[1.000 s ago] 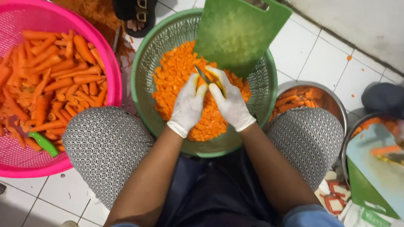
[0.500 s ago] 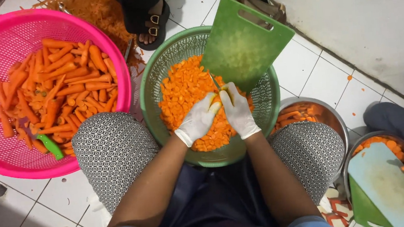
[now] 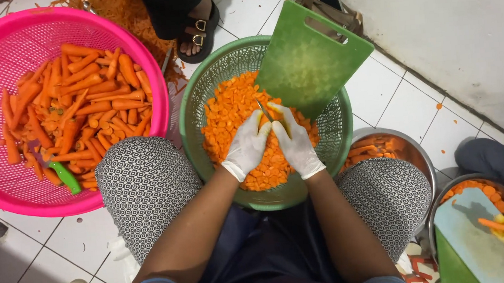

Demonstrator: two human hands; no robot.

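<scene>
Both gloved hands close together around a small knife [image 3: 263, 110]: left hand [image 3: 247, 146], right hand [image 3: 295, 144], above carrot slices [image 3: 231, 110] in the green basket [image 3: 197, 98]. Best keep fingertips clear of the blade, cutting board [image 3: 311, 56] propped behind.

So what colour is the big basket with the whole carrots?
Bright pink basket, clearest in the head view.

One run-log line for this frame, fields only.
left hand: gloved, over sliced carrots | right hand: gloved, beside left | knife: between hands | green basket: board propped inside
</scene>
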